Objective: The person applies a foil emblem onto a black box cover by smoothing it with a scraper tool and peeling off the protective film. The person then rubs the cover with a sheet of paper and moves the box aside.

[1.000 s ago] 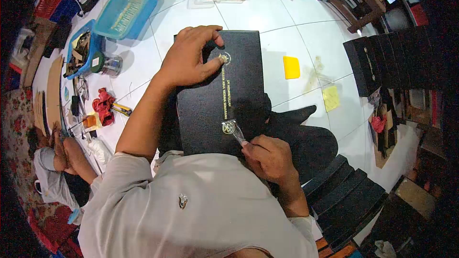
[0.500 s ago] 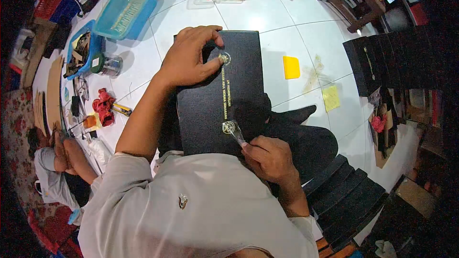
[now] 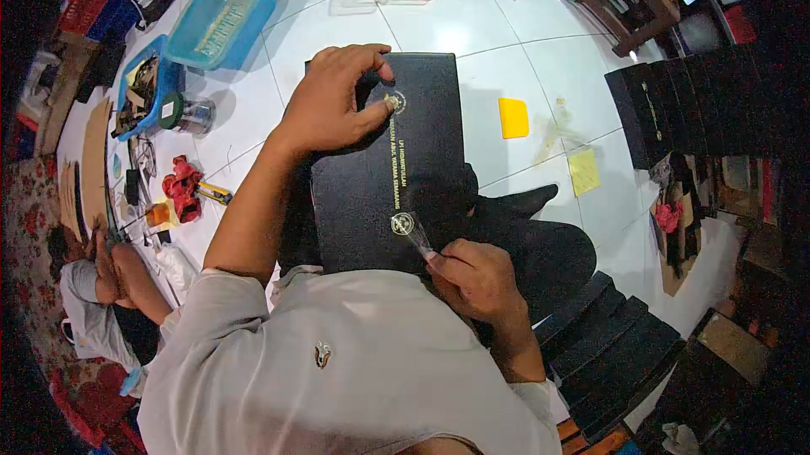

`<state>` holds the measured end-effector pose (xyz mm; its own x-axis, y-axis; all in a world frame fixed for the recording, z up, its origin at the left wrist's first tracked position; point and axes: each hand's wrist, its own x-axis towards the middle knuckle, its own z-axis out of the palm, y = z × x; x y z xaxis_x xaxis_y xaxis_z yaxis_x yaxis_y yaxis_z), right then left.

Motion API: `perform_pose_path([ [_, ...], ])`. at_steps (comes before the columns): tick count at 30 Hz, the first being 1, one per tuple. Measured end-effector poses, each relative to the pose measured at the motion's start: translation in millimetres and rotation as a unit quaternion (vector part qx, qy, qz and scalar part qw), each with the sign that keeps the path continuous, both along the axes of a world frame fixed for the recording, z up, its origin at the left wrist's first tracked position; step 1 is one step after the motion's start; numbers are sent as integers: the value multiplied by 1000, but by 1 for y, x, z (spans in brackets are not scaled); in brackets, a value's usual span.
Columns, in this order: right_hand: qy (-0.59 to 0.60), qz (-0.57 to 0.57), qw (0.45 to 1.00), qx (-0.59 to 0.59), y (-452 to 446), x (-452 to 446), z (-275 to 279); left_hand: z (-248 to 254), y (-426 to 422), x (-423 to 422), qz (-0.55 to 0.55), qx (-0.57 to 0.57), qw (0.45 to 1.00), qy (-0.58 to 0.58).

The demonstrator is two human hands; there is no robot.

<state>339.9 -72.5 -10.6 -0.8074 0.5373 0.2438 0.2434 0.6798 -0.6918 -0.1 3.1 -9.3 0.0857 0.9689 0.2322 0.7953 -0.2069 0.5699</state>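
Observation:
A black box (image 3: 430, 160) with gold lettering and two round gold emblems lies across my lap. My left hand (image 3: 333, 101) holds its upper left part, the thumb pressed at the upper emblem and the fingers bent over the cover. Near the lower emblem, my right hand (image 3: 477, 278) pinches the end of a clear plastic strip (image 3: 418, 240). That strip reaches up to the lower emblem; how far it runs along the lettering is hard to see.
A yellow scraper (image 3: 513, 118) and a yellow paper (image 3: 583, 172) lie on the white floor at right. Blue tubs (image 3: 224, 21), a jar (image 3: 187, 113) and a cutter (image 3: 214, 193) are at left. Black boxes (image 3: 620, 354) stand at right. Another person (image 3: 105, 303) sits at far left.
Hands and box stay almost where they were. The clear strip by my right fingers looks slightly straighter.

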Motion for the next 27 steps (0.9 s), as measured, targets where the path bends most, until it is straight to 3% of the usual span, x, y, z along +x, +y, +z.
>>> perform_pose_path([
  [27, -2, 11, 1000, -7, 1, 0, 2, 3, -1, -1, 0, -8, 1000, -6],
])
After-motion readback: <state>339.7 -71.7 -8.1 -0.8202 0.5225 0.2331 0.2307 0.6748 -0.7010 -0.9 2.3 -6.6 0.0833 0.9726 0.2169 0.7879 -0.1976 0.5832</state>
